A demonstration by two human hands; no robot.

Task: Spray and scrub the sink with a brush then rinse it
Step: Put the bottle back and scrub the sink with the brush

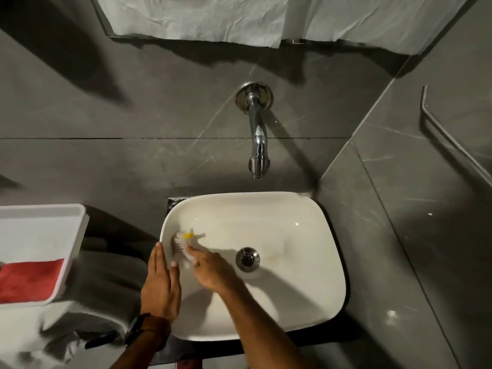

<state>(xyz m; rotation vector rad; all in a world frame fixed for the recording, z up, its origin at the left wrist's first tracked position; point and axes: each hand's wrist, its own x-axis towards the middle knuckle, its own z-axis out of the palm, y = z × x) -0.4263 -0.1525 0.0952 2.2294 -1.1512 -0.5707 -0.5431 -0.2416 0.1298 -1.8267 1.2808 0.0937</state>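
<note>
A white rectangular sink (292,217) sits below a chrome wall tap (257,145). Its metal drain (247,258) lies near the middle of the bowl. My right hand (210,270) grips a pale brush (183,245) with white bristles and a yellow spot, and the bristles press on the bowl's inner left wall. My left hand (159,283) lies flat on the sink's left rim, fingers together, holding nothing. A dark watch is on that wrist. No water runs from the tap.
A white tray (77,235) with a red cloth (29,279) in it stands at the left. Grey towels (106,278) lie between the tray and the sink. A metal rail (450,137) is on the right wall. White paper (239,17) hangs above.
</note>
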